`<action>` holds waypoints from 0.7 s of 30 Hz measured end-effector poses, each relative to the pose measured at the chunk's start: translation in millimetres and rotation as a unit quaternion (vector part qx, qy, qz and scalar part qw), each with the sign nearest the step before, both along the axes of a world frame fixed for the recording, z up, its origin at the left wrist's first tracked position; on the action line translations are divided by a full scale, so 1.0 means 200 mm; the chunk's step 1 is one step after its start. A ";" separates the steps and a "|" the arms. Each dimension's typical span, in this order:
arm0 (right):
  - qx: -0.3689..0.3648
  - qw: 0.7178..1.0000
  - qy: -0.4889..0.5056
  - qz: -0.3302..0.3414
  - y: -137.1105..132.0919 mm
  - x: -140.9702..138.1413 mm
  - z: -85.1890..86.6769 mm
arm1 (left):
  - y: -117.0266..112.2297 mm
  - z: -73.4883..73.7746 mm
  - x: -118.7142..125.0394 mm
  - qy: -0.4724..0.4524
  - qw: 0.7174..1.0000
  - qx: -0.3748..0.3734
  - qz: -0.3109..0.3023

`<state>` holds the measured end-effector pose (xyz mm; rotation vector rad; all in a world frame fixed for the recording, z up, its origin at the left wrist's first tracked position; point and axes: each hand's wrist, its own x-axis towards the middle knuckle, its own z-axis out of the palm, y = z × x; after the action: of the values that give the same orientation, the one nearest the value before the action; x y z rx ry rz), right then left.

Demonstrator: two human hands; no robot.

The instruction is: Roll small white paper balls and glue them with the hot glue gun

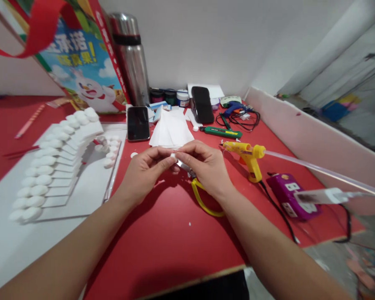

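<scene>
Over the middle of the red table, my left hand (145, 170) and my right hand (208, 168) meet, fingertips pinched together on a small white piece (173, 156). Fingers cover most of it, so its full shape is hidden. Beneath my right hand lies a pair of scissors with yellow handles (203, 201), partly covered. A stack of white paper (171, 129) sits just beyond my fingertips. To the left, a curved stepped model of white card (62, 183) stands on a white board, with rows of white oval pieces (36, 202) along its edge.
A yellow hot glue gun (245, 156) with a long clear stick lies at right, near a purple box (292, 196) and power cords. Behind are a green cutter (222, 132), two phones (138, 123), paint jars (183, 98), a steel flask (133, 62) and a printed bag (84, 62).
</scene>
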<state>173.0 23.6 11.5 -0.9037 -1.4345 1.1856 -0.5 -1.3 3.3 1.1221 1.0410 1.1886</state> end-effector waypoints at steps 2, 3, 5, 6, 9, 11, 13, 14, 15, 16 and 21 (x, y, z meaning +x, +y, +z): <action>0.012 1.000 -0.015 -0.009 -0.01 0.00 0.00 | 0.00 0.00 0.00 0.006 1.000 0.000 0.003; 0.016 1.000 -0.019 -0.011 -0.01 0.00 0.01 | 0.00 0.00 0.01 0.005 1.000 0.001 0.005; 0.003 1.000 -0.001 -0.006 -0.02 0.00 0.01 | 0.00 0.00 0.01 -0.009 1.000 -0.006 0.007; -0.013 1.000 0.024 -0.004 -0.02 0.00 0.01 | 0.00 0.00 0.01 -0.020 1.000 -0.014 0.008; -0.073 0.990 0.124 -0.003 0.00 0.00 0.02 | 0.00 0.00 0.01 -0.044 0.998 -0.039 0.010; -0.102 0.981 0.164 0.001 0.02 0.01 0.02 | -0.01 0.00 0.01 -0.044 0.998 -0.042 0.003; -0.126 0.978 0.168 0.000 0.03 0.02 0.02 | -0.01 0.00 0.00 -0.032 0.999 -0.034 -0.008; -0.133 0.978 0.164 -0.008 0.03 0.02 0.02 | -0.01 0.00 0.01 -0.021 0.999 -0.025 -0.006; -0.135 0.978 0.159 -0.020 0.04 0.02 0.02 | -0.01 0.00 0.01 -0.009 1.000 -0.015 0.001; -0.135 0.978 0.154 -0.032 0.04 0.02 0.02 | -0.01 0.00 0.01 0.002 1.000 -0.005 0.011; -0.135 0.977 0.157 -0.052 0.05 0.02 -0.02 | -0.01 0.01 0.01 0.054 0.998 0.034 0.021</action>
<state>177.4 32.7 7.8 -0.9159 -0.9777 1.3961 0.7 -4.3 5.0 1.2336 1.1180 1.2156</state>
